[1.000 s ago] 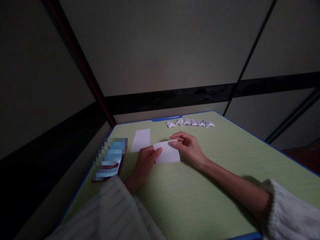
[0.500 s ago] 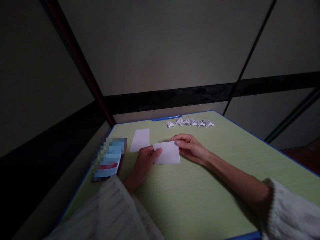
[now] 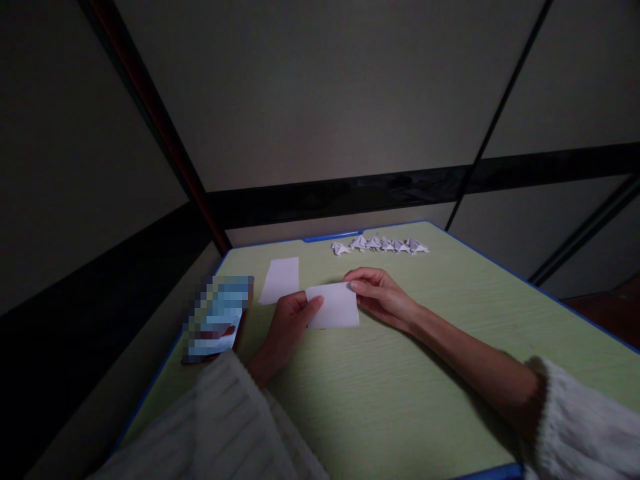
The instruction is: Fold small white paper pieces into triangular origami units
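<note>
A small white sheet of paper [image 3: 334,308] is held between both hands above the table. My left hand [image 3: 290,320] pinches its left edge, with the thumb lying on the front face and the other fingers behind. At the upper right corner, my right hand [image 3: 383,293] grips the paper between thumb and fingers. The fingertips behind the paper are hidden. Another white sheet [image 3: 281,280] lies flat on the table, just beyond my left hand.
Several folded white paper figures [image 3: 387,245] stand in a row near the far edge of the pale green table [image 3: 415,400]. A phone-like device [image 3: 220,317], its screen partly blurred, lies at the left edge. Panelled walls [image 3: 325,100] rise behind and to the left.
Almost nothing differs. The right thumb has shifted very slightly left along the paper's upper edge; both hands keep hold of the paper.
</note>
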The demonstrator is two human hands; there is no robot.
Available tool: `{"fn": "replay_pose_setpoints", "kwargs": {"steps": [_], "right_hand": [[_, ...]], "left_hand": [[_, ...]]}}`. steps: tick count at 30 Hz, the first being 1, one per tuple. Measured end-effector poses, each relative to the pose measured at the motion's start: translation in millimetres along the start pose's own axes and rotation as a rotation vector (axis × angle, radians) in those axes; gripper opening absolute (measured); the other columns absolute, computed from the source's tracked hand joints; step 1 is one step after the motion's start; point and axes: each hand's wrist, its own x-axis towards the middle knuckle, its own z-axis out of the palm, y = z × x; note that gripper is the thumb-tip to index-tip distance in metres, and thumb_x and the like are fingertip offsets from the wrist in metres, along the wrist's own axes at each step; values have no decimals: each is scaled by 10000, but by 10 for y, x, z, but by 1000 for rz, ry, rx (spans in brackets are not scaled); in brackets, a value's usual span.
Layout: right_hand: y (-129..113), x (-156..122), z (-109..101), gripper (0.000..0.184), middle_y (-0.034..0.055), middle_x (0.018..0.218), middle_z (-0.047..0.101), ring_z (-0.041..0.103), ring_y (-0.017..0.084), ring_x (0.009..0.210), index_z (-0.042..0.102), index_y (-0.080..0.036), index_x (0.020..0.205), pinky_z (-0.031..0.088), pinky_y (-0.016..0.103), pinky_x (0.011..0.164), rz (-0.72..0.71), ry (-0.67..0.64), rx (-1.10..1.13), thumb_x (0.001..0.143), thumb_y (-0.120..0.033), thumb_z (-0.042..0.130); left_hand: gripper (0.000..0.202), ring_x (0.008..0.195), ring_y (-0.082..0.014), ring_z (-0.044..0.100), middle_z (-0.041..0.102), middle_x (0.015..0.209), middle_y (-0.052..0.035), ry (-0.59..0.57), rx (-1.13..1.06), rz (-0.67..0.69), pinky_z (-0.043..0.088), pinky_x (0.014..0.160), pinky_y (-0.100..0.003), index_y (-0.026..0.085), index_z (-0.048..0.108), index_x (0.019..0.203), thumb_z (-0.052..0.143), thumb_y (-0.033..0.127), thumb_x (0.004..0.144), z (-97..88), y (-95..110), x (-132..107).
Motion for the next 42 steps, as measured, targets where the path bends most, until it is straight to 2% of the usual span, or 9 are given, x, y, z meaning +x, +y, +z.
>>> {"fn": "replay_pose_setpoints", "kwargs": {"steps": [8,15,21,26,30,33,38,40,42], "right_hand": [[14,-4,-17,128,-13,738,605,526,65,654,634,-192,750,402,205,655,1,-66,-51,629,-226,612],[13,-4,45,184,0,707,590,525,83,628,600,-156,746,408,223,613,48,15,-109,605,-272,624],[72,-28,193,232,-6,591,579,515,92,553,588,-106,707,387,230,553,65,86,-240,527,-229,665],[95,-35,209,168,-1,544,567,479,81,488,581,-96,634,346,222,493,6,226,-243,559,-237,633],[71,-32,164,119,-8,514,551,442,67,438,561,-103,576,297,200,436,24,213,-326,566,-207,616],[40,-37,129,91,-20,469,525,421,63,411,555,-101,549,273,193,411,87,147,-449,554,-175,608],[8,-51,104,74,-23,461,511,434,69,422,565,-95,552,279,188,407,144,28,-578,559,-162,595],[15,-52,114,89,-24,465,513,436,64,422,558,-95,547,283,185,408,152,40,-560,555,-170,606],[37,-50,138,125,-31,461,512,430,56,413,533,-102,536,283,182,406,150,99,-479,536,-182,629]], "left_hand": [[277,441,-72,344,446,442,41,-21,-29,-3,244,423,-189,112,559,534,555,384,586,-11,-12,5],[319,394,-52,269,348,378,65,70,-24,-4,183,393,-191,124,483,433,563,401,570,-27,-6,4],[320,386,-51,293,361,371,65,80,2,28,202,384,-189,130,454,388,563,355,588,-15,7,-2],[249,448,-111,467,519,424,8,-60,-59,-8,376,477,-228,108,575,479,580,329,592,-7,-51,18],[187,523,-150,534,580,479,-18,-208,-24,-67,424,545,-255,108,637,557,580,282,594,0,-34,0],[190,469,-116,483,532,437,10,-240,57,-72,388,489,-217,121,617,509,554,267,612,4,-11,-11],[310,385,-59,300,348,359,60,-267,176,10,220,398,-185,134,473,379,520,296,638,-7,-37,5],[315,394,-60,282,327,371,62,-273,206,41,199,403,-190,138,447,381,513,304,641,-14,-49,9],[307,405,-61,268,310,385,64,-219,231,74,187,405,-194,141,438,393,511,310,639,-18,-45,7]]}}
